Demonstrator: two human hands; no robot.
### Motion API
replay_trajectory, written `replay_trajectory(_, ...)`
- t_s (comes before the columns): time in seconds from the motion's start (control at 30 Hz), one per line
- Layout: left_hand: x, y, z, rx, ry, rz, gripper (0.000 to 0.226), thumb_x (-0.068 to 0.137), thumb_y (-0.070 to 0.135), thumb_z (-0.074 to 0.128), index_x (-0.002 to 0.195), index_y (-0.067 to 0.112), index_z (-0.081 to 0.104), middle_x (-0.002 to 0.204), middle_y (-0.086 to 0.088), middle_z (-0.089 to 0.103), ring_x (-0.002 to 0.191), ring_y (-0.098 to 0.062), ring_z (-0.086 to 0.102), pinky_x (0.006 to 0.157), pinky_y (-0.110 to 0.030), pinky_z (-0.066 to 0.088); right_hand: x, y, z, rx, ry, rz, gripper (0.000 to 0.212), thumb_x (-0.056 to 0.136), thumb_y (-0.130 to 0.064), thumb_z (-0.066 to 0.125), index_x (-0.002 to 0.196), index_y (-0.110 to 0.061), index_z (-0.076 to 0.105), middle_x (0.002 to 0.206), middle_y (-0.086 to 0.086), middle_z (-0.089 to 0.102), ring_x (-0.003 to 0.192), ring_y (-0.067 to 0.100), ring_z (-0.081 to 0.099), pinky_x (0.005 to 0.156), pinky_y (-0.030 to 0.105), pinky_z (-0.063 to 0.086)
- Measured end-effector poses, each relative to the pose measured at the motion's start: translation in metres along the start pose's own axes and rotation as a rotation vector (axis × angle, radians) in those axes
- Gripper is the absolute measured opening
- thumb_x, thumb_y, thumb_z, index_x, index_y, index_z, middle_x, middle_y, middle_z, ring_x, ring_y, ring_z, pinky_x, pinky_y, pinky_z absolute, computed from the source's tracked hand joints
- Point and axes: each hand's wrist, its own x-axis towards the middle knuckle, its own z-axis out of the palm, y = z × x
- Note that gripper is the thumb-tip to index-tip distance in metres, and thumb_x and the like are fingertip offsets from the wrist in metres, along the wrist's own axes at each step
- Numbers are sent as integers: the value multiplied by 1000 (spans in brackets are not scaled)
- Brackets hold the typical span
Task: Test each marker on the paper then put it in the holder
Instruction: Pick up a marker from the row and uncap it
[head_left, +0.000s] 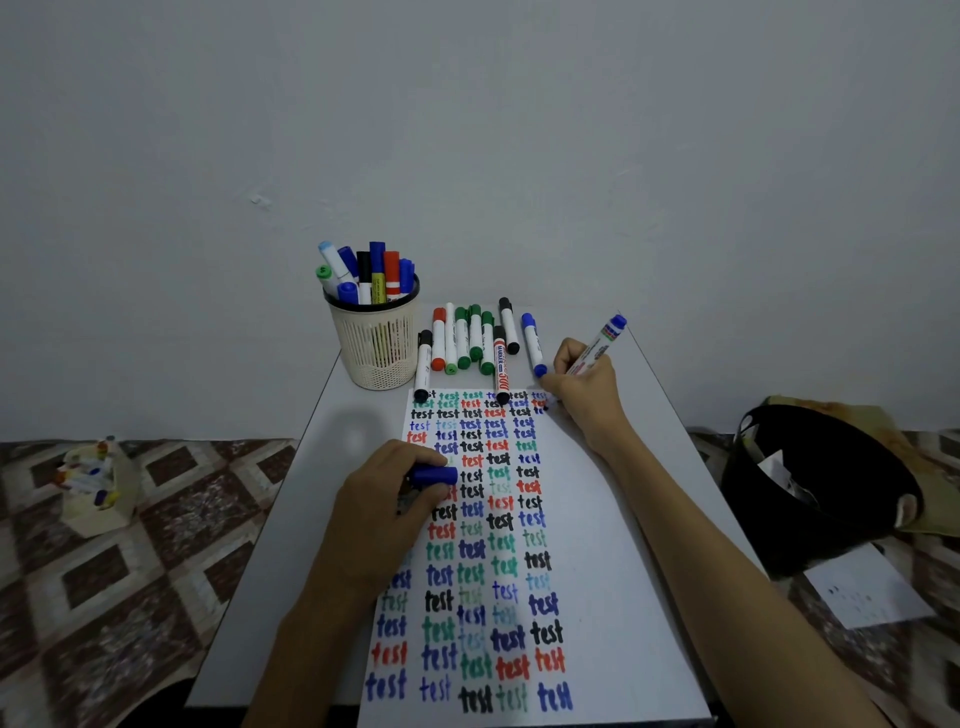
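A white paper covered with coloured "test" words lies on the small table. My right hand grips a blue marker with its tip down at the paper's top right corner. On the paper's left part, my left hand rests holding a blue cap. A cream mesh holder with several markers stands at the table's back left. Several loose markers lie in a row behind the paper.
The grey table stands against a plain wall. A black bin with paper scraps sits on the floor to the right, with a white sheet beside it. A small box of markers sits on the patterned floor at left.
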Motion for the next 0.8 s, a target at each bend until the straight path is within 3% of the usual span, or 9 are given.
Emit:
replay_trajectory(0.17, 0, 0, 0, 3, 4, 2, 22, 79, 30, 62, 99, 21, 63, 95, 10, 61, 89, 0, 57, 79, -9, 44, 0, -2, 0, -11, -15, 15, 38, 77, 17, 59, 60, -12, 40, 59, 7, 45, 55, 14, 49, 59, 27, 52)
replay_trajectory(0.37, -1, -1, -1, 1, 3, 11, 23, 79, 29, 62, 99, 19, 63, 95, 9, 62, 91, 2, 55, 80, -6, 42, 1, 1, -3, 30, 75, 34, 39, 77, 14, 63, 60, -12, 39, 56, 8, 41, 46, 12, 43, 44, 20, 44)
replay_trajectory(0.57, -1, -1, -1, 4, -3, 5, 22, 80, 29, 62, 99, 20, 63, 95, 9, 61, 90, 1, 56, 80, -6, 42, 1, 0, 0, -13, 61, -2, 39, 80, 13, 61, 61, -13, 37, 58, 2, 39, 45, 2, 41, 46, 14, 42)
replay_trajectory(0.8, -1, -1, 0, -11, 0, 0, 23, 79, 28, 62, 100, 18, 64, 96, 8, 62, 89, -1, 56, 80, -10, 45, 0, 0, 1, -49, 33, -4, 37, 79, 13, 60, 61, -12, 40, 60, 4, 43, 54, 10, 46, 51, 17, 47)
